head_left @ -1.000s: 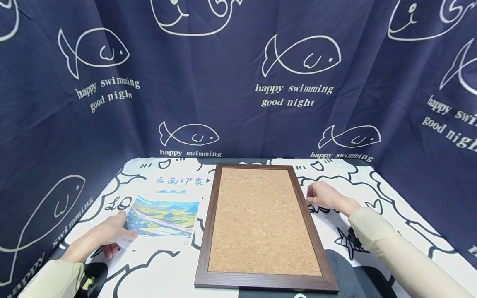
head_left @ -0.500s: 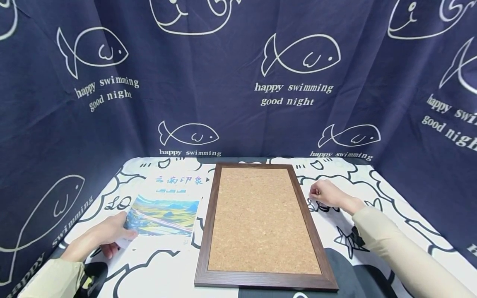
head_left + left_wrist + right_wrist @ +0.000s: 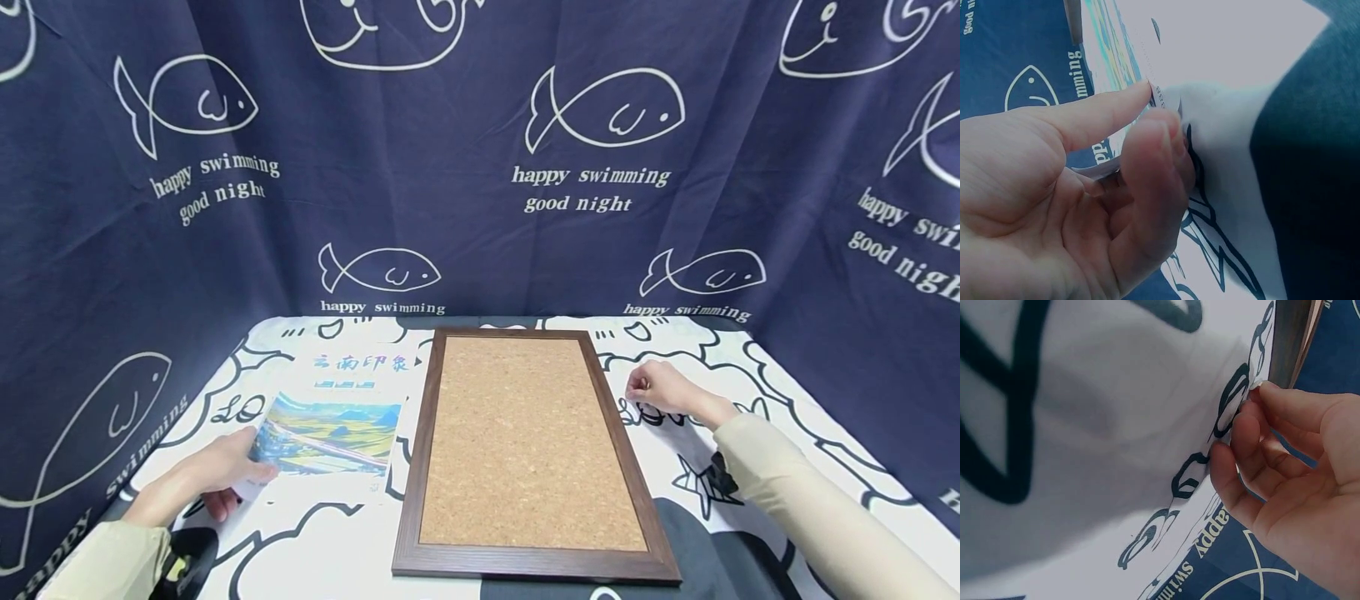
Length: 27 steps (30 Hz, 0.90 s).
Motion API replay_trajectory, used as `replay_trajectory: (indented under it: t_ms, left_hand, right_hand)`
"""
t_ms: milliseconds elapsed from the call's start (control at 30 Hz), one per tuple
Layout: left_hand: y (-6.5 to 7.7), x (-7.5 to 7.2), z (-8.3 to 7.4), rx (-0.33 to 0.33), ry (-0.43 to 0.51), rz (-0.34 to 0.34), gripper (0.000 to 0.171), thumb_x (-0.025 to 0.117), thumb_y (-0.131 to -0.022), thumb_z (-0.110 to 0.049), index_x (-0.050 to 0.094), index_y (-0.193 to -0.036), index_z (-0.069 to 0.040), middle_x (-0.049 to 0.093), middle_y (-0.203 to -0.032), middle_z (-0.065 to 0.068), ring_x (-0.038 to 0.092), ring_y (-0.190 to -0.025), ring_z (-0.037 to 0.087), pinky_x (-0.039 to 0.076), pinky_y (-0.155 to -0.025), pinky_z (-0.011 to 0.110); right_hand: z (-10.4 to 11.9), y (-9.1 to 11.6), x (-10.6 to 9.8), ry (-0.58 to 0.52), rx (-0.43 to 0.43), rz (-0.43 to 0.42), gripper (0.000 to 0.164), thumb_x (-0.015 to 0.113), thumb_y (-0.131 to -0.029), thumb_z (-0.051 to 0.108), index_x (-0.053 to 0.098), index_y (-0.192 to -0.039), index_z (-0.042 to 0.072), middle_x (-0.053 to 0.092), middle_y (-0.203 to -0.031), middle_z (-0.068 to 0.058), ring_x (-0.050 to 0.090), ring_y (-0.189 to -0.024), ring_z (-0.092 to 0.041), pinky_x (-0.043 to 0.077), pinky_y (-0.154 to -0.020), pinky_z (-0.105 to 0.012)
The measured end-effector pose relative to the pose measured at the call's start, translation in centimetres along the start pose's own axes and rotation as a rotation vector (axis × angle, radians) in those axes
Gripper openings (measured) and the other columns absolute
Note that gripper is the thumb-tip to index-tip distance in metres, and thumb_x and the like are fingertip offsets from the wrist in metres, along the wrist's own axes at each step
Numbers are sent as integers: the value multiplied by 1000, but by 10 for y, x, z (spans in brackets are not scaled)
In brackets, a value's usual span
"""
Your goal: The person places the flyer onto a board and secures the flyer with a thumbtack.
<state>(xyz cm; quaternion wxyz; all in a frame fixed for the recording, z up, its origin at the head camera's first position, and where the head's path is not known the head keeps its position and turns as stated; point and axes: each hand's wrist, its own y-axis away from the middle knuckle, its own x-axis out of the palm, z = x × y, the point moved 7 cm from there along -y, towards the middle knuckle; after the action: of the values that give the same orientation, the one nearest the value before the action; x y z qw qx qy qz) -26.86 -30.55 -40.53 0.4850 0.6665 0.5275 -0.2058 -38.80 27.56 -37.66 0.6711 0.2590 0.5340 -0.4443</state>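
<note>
My left hand [image 3: 217, 471] grips the lower left edge of a printed picture sheet [image 3: 337, 429], thumb on top and fingers curled beneath. The sheet has a coloured landscape under blue-violet characters. The left wrist view shows its edge between thumb and fingers. My right hand [image 3: 663, 392] is beside the right side of a cork board [image 3: 528, 446] with a dark brown frame. In the right wrist view its thumb and index finger pinch a small pale thing [image 3: 1257, 384], mostly hidden by the fingertips; I cannot tell its kind.
The table is covered with a white cloth [image 3: 322, 554] with black line drawings. Dark blue curtains [image 3: 465, 183] with white fish and lettering close off the back and both sides. The cork board lies between my hands, its near edge towards me.
My right hand has drawn slightly to the right, away from the board's frame, fingertips together. The left hand, the picture sheet and the board stay where they were.
</note>
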Motion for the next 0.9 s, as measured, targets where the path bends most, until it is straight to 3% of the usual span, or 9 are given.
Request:
replay_trajectory:
  t_ms: [267,467,767,900]
  left_hand:
    - [-1,0,1,5,3,-10,61,66,-91,-19,30,-126,16,56,-74,16,60,-48,21,53,-46,31]
    - [-1,-1,1,19,10,-19,54,65,-91,-17,34,-122,14,56,-73,16,60,-47,22,53,-45,33]
    - [0,1,3,10,16,-8,63,66,-91,-20,30,-129,16,56,-74,15,60,-48,20,53,-45,31]
    - [0,1,3,4,9,-16,63,65,-91,-19,29,-129,16,56,-73,15,60,-47,21,53,-45,31]
  right_hand:
    - [0,0,-1,-16,38,20,10,70,-82,4,68,-72,4,63,-65,-1,45,-57,-4,36,-54,-20]
    - [5,-2,2,-67,36,73,12,65,-85,2,67,-74,1,55,-61,3,44,-54,-5,34,-52,-19]
    - [5,-3,2,-48,78,99,11,66,-85,4,68,-75,2,59,-63,1,49,-54,-6,37,-53,-20]
    - [0,-1,0,-107,18,76,13,68,-83,5,66,-71,3,59,-57,1,52,-47,-5,38,-48,-20]
